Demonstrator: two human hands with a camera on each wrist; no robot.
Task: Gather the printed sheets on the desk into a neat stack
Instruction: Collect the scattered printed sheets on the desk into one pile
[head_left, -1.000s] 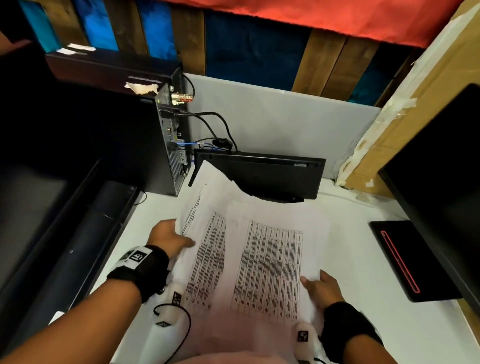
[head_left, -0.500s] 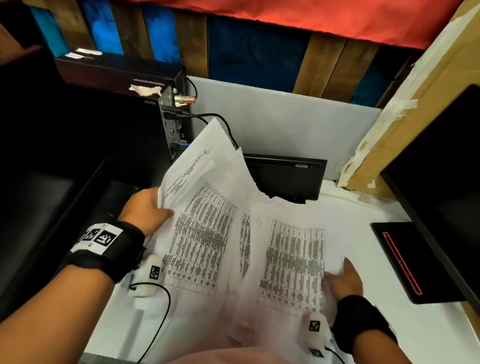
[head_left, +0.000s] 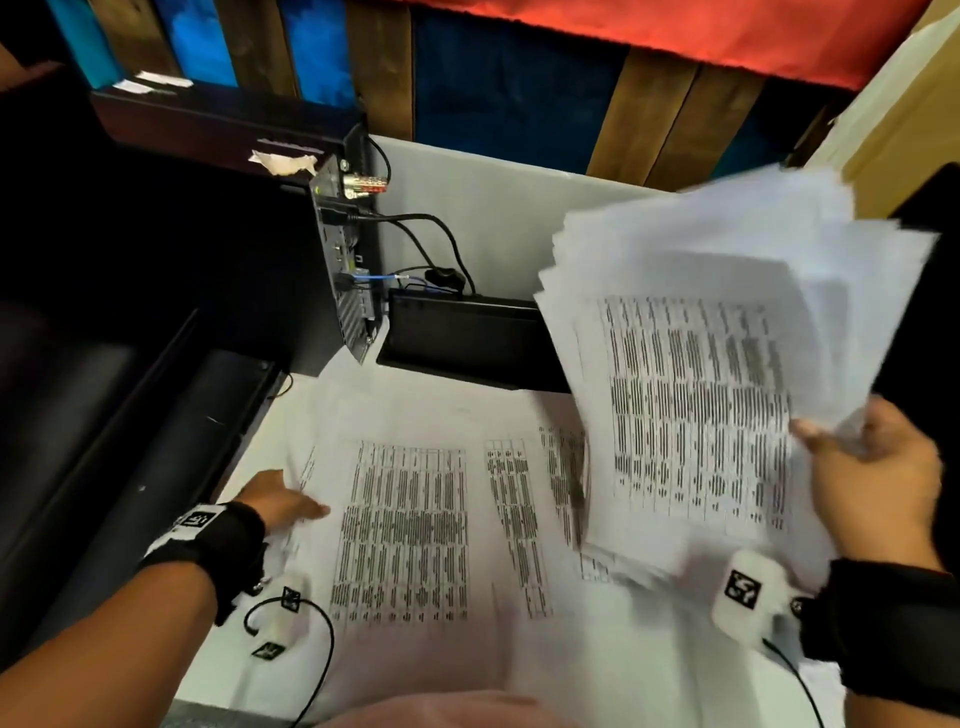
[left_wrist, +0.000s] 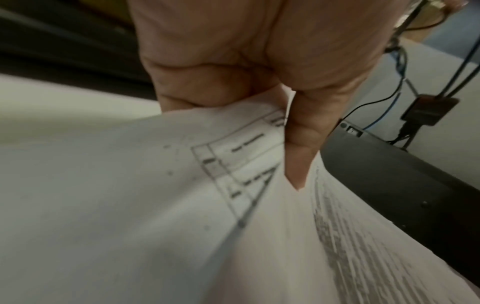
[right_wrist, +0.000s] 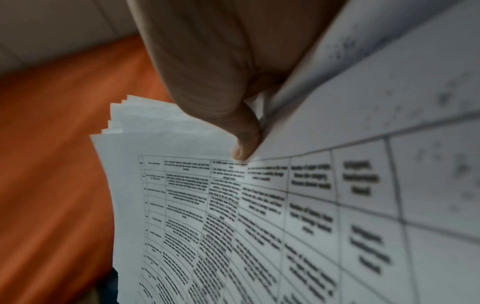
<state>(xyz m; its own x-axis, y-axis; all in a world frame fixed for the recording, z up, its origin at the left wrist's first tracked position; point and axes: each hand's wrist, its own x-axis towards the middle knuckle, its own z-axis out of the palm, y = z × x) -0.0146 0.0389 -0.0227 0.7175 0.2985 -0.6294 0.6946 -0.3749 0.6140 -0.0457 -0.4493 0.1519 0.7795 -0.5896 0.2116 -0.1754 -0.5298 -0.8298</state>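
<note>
Several printed sheets (head_left: 405, 530) with tables of text lie overlapping on the white desk (head_left: 270, 415). My left hand (head_left: 280, 501) is at their left edge. In the left wrist view its thumb (left_wrist: 298, 154) lies on top of a sheet (left_wrist: 155, 205) and its curled fingers go under the edge, pinching it. My right hand (head_left: 872, 467) holds a fanned bundle of sheets (head_left: 701, 364) up in the air over the desk's right side. In the right wrist view the thumb (right_wrist: 246, 144) presses on the bundle (right_wrist: 259, 226), whose corners are uneven.
A black computer tower (head_left: 291, 270) with cables (head_left: 431, 234) stands at the back left. A flat black device (head_left: 467, 338) leans against the grey partition behind the sheets. A dark screen (head_left: 930, 312) sits at the right edge. The desk drops off on the left.
My right hand has lifted its share of the sheets up and to the right. My left hand has come down, and its sheets now lie flat on the desk.
</note>
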